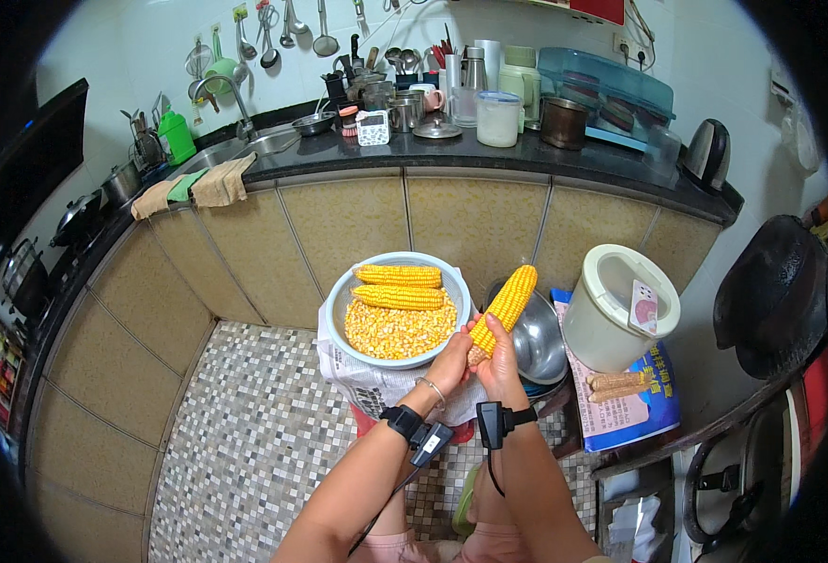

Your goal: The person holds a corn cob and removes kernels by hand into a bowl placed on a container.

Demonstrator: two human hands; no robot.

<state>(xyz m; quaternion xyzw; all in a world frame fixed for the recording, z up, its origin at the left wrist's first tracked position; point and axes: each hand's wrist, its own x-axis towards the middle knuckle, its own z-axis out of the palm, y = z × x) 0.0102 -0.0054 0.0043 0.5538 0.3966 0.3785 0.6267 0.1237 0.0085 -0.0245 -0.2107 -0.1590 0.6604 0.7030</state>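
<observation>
A yellow ear of corn (508, 305) is tilted up to the right in front of me, its stalk end low. My left hand (452, 362) is closed at that lower end, its fingers partly hidden. My right hand (499, 366) also grips the lower part, with the thumb along the kernels. Just left of my hands stands a pale blue basin (337, 335). Loose corn kernels (400, 330) fill its near part. Two more ears lie across its far part, a farther ear (397, 276) and a nearer ear (398, 297).
Newspaper (367, 383) lies under the basin. A metal bowl (540, 342) is partly behind my right hand. Farther right, a lidded cream bucket (600, 324) and stripped cobs (617, 386) rest on a printed sheet (634, 427). A dark counter (357, 161) curves along the back.
</observation>
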